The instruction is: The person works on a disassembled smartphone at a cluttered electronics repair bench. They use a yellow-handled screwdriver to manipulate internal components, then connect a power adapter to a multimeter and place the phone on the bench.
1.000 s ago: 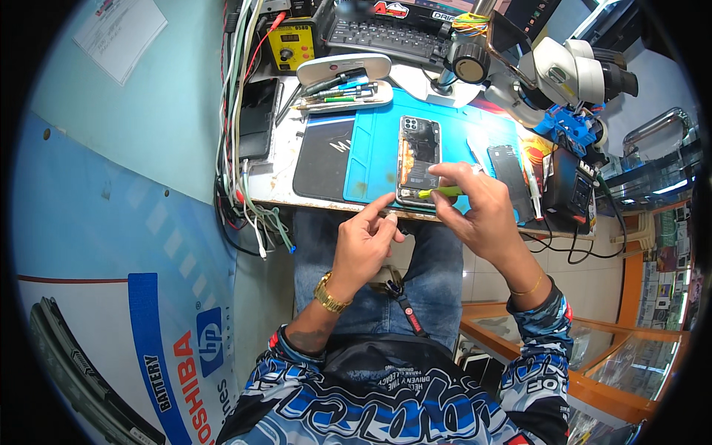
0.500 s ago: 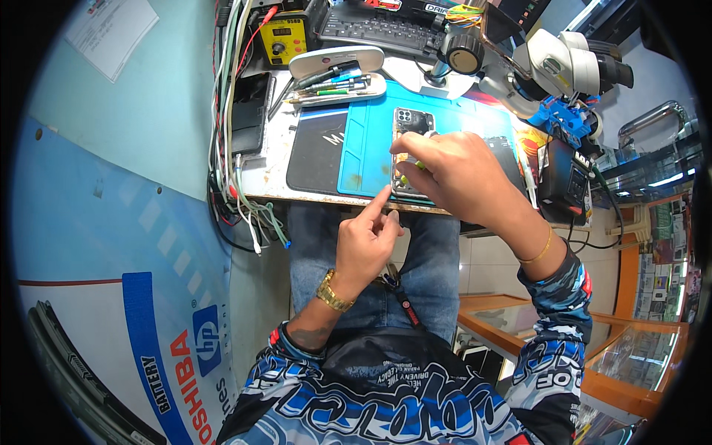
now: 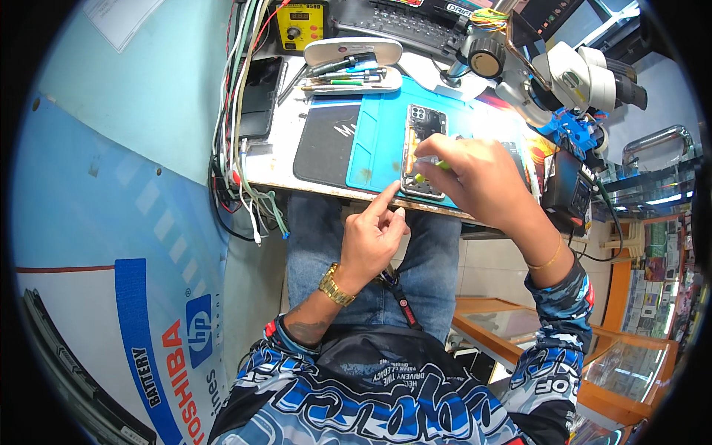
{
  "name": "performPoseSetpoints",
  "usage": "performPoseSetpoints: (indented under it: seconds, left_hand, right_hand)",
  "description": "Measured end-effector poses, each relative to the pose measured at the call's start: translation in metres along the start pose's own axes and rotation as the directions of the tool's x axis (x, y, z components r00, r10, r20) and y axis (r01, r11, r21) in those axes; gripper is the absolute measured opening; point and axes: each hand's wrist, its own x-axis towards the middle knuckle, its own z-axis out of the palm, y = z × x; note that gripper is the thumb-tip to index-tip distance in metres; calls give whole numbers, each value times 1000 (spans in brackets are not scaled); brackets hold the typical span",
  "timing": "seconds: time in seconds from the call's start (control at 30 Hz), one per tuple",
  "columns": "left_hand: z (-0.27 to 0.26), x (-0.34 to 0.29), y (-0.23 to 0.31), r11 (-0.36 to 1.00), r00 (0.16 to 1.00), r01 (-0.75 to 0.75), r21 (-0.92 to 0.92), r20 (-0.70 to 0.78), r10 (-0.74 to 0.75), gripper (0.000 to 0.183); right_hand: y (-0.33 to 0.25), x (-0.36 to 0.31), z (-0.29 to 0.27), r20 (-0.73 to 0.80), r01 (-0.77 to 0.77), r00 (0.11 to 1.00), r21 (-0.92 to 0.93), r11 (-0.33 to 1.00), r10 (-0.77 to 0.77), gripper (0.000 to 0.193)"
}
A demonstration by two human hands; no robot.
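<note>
A smartphone (image 3: 428, 124) lies on a blue work mat (image 3: 366, 148), its camera cluster at the far end and the inner parts of its near half laid bare. My right hand (image 3: 482, 174) is above its near half, thumb and fingers pinched on a slim yellow-green tool (image 3: 443, 165). The palm hides most of that tool, and its working tip is not clear. From the near left, my left hand (image 3: 374, 237) stretches its index finger to the phone's near left corner. Its other fingers are loosely bent and nothing shows in them.
Behind the mat stands an open white case (image 3: 356, 85) of pens and tools. A microscope (image 3: 571, 78) rises at the far right, and a keyboard (image 3: 400, 30) lies at the back. Cables (image 3: 236, 96) hang along the left edge beside a dark phone (image 3: 259, 96).
The view has shifted slightly, so the bench appears a little farther right. Both hands stay at the phone, the right still pinching the tool and the left index finger still at the corner.
</note>
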Motion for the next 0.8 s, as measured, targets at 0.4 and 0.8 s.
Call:
performPoseSetpoints:
  seconds: [0.4, 0.8]
  left_hand:
    - [-6, -2, -2, 1000, 996, 17, 22, 82, -19, 54]
    - [-10, -5, -5, 998, 994, -50, 42, 101, 46, 62]
  right_hand:
    - [-6, 5, 10, -353, 242, 914, 76, 967, -201, 15]
    - [-1, -9, 0, -51, 14, 999, -31, 999, -16, 26]
